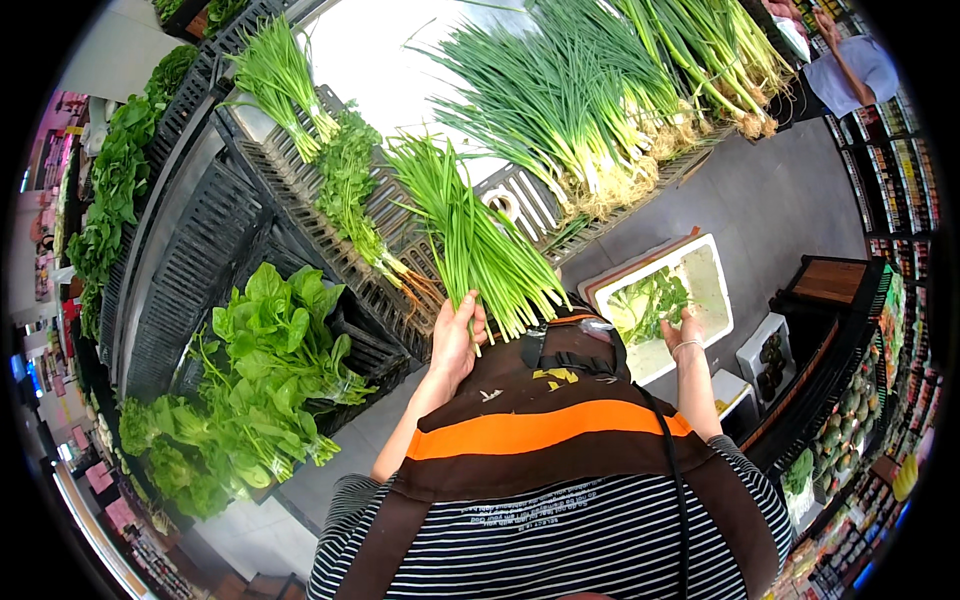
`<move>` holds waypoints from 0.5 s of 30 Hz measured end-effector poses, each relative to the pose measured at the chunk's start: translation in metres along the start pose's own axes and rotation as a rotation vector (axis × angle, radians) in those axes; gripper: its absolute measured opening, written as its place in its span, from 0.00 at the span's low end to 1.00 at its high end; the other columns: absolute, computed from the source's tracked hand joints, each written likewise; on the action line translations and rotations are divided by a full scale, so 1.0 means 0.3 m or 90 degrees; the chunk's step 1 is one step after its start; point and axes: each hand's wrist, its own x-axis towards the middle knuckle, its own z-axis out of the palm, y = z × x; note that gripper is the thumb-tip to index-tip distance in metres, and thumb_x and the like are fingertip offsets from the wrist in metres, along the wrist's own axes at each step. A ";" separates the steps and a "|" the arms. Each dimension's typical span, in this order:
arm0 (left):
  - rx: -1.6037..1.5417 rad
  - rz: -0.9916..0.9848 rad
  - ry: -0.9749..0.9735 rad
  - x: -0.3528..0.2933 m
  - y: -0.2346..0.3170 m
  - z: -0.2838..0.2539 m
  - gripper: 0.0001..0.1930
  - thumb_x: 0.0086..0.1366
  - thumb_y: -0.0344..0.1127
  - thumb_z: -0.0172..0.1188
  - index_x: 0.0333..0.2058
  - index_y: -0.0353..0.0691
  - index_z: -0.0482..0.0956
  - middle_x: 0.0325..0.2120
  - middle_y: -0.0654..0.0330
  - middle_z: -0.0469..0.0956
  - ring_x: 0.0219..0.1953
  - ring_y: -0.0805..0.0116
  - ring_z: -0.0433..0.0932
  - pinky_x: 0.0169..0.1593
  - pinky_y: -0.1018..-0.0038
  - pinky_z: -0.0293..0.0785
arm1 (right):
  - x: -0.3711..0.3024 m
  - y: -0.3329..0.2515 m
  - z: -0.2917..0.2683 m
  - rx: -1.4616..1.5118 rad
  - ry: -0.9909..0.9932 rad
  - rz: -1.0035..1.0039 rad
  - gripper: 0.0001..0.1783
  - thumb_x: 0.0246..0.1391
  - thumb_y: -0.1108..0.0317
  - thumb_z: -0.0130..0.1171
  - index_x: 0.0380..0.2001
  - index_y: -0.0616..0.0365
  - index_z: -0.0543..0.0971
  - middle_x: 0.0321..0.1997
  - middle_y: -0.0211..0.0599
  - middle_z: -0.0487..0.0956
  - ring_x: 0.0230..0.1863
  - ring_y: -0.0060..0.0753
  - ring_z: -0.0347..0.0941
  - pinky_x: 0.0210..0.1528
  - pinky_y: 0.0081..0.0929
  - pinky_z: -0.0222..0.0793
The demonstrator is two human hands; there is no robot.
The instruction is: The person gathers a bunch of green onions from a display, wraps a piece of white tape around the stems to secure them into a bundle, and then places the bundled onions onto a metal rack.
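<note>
My left hand (456,342) is closed round a bunch of garlic chives (480,245), near the cut ends on its left side. The long green leaves point away over the edge of the slatted black display, and the pale stem ends lie close to my apron. My right hand (686,332) is over a white foam box (714,272) at my right. Its fingers are loosely bent and apart, and I see nothing held in them. Leafy green trimmings (645,303) lie inside the box, just beyond the fingers.
On the display (420,262) ahead lie scallions (590,110), cilantro (348,180), another chive bunch (283,85) and a roll of tape (503,204). Leafy greens (265,370) fill the left. Produce shelving (835,400) stands right. Another person (850,75) is at the far right.
</note>
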 end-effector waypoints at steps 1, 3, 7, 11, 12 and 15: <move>0.012 -0.002 0.040 0.001 -0.006 0.002 0.10 0.70 0.39 0.48 0.44 0.39 0.67 0.25 0.69 0.68 0.22 0.80 0.62 0.23 0.83 0.59 | -0.006 0.004 0.005 -0.056 -0.003 0.037 0.17 0.61 0.68 0.50 0.52 0.57 0.71 0.36 0.37 0.77 0.29 0.28 0.76 0.32 0.22 0.77; 0.131 0.024 0.065 0.007 -0.023 -0.005 0.10 0.70 0.39 0.47 0.44 0.39 0.68 0.28 0.67 0.69 0.26 0.78 0.65 0.30 0.80 0.63 | -0.052 0.042 0.084 -0.257 -0.084 -0.198 0.16 0.59 0.69 0.53 0.50 0.57 0.73 0.34 0.34 0.78 0.29 0.26 0.74 0.32 0.20 0.73; 0.434 0.128 0.186 0.028 -0.035 -0.009 0.14 0.69 0.39 0.48 0.46 0.35 0.69 0.36 0.59 0.70 0.38 0.68 0.68 0.46 0.72 0.64 | -0.398 -0.061 0.353 -0.424 -0.339 -0.635 0.10 0.55 0.69 0.56 0.38 0.59 0.81 0.36 0.40 0.81 0.35 0.29 0.77 0.40 0.24 0.71; 0.446 0.149 0.201 0.098 -0.087 -0.032 0.18 0.68 0.37 0.47 0.50 0.30 0.66 0.46 0.51 0.70 0.48 0.62 0.69 0.55 0.67 0.61 | -0.514 -0.098 0.549 -0.552 -0.486 -0.552 0.14 0.53 0.65 0.57 0.40 0.61 0.80 0.36 0.45 0.81 0.33 0.38 0.79 0.42 0.25 0.72; 0.320 0.119 0.168 0.122 -0.108 -0.037 0.18 0.68 0.37 0.46 0.50 0.29 0.66 0.46 0.51 0.70 0.48 0.62 0.69 0.55 0.67 0.61 | -0.508 -0.087 0.593 -0.560 -0.511 -0.648 0.16 0.51 0.62 0.57 0.41 0.61 0.80 0.36 0.46 0.81 0.36 0.44 0.79 0.44 0.31 0.73; 0.200 0.036 0.177 0.076 -0.042 0.065 0.16 0.68 0.34 0.46 0.50 0.29 0.62 0.44 0.53 0.71 0.44 0.66 0.71 0.50 0.69 0.66 | -0.441 -0.055 0.663 -0.701 -0.531 -0.617 0.18 0.49 0.62 0.61 0.40 0.64 0.79 0.33 0.45 0.82 0.34 0.41 0.80 0.42 0.30 0.74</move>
